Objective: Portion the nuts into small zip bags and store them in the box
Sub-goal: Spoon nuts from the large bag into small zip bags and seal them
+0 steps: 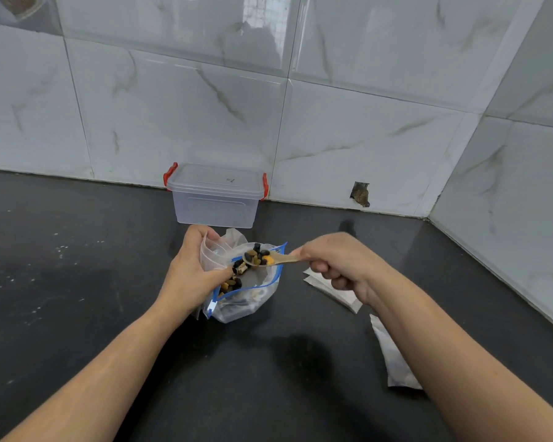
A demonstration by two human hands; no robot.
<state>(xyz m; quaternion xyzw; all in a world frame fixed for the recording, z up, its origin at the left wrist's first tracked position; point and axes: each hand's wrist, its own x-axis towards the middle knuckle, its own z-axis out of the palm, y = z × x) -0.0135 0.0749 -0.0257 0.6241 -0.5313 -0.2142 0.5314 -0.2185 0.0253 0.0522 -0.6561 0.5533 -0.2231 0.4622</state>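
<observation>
A large clear zip bag [253,298] with a blue seal stands open on the dark counter, with mixed nuts [233,283] showing inside. My left hand [192,266] grips a small clear zip bag [213,250] at the big bag's left rim. My right hand [336,263] holds a wooden spoon [284,258] by its handle. Its bowl, heaped with dark and yellow nuts [257,255], hovers over the big bag's mouth. The clear storage box [216,199] with red clips stands lidded against the wall behind.
Small empty zip bags [332,290] lie flat to the right of the big bag, another [393,355] nearer me beside my right forearm. Tiled walls close the counter at the back and right. A hole in the back wall tile [360,193] sits right of the box.
</observation>
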